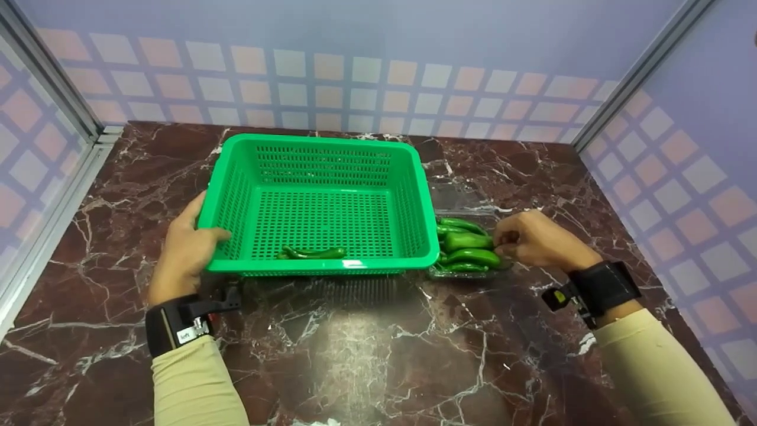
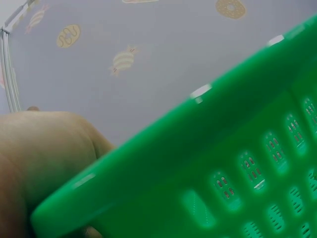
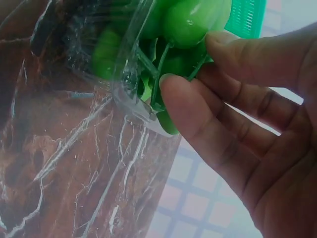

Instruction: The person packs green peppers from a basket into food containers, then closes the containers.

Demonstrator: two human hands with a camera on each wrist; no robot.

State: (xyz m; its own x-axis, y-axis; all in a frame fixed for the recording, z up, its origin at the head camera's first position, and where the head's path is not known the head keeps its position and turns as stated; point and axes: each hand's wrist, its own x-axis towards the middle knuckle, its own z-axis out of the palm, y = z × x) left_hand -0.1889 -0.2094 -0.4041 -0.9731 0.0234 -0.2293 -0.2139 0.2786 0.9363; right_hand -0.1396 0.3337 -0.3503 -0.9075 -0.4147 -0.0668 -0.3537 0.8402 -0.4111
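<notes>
A green plastic basket (image 1: 322, 265) with slotted walls sits tilted toward the person in the head view. My left hand (image 1: 188, 242) grips its left rim, thumb over the inside and fingers outside. A few green peppers (image 1: 316, 253) lie inside along the near wall. To the right, a clear plastic box (image 3: 131, 94) holds several glossy green peppers (image 1: 470, 257). My right hand (image 1: 535, 239) is at the box's right end, thumb and forefinger apart around the pepper stems (image 3: 161, 74). The thumb tip touches or nearly touches a fat light-green pepper (image 3: 190, 22).
A dark red marbled tabletop (image 1: 408, 349) carries everything. Walls with a tile pattern (image 1: 366, 71) close off the back and both sides. The transparent lid (image 1: 461, 195) of the box lies behind the peppers. Each wrist wears a black camera strap (image 1: 606, 289).
</notes>
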